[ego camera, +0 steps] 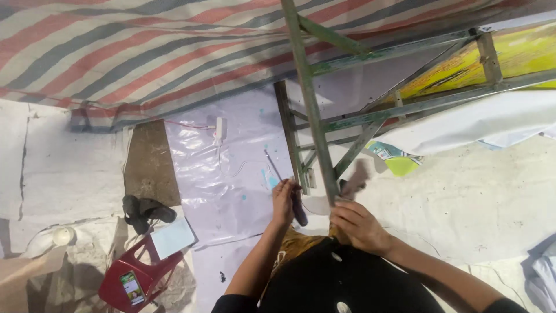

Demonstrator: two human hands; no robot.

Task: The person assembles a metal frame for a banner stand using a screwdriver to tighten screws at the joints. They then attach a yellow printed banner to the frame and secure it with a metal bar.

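Note:
My left hand (pixel 283 202) is closed on a thin brush (pixel 273 165) whose grey handle points up and away over the pale plastic sheet. My right hand (pixel 357 225) grips the lower end of a green metal frame leg (pixel 311 104) that runs up across the view. A dark rod-like object (pixel 299 210) sits between my two hands, partly hidden by my left hand. My black clothing fills the bottom middle of the view.
A red plastic stool (pixel 136 275) at lower left carries a phone (pixel 132 288) and a white sheet (pixel 172 237). Dark sandals (pixel 145 211) lie beside it. A white charger (pixel 219 130) with its cable lies on the plastic. A striped tarp (pixel 145 46) hangs behind.

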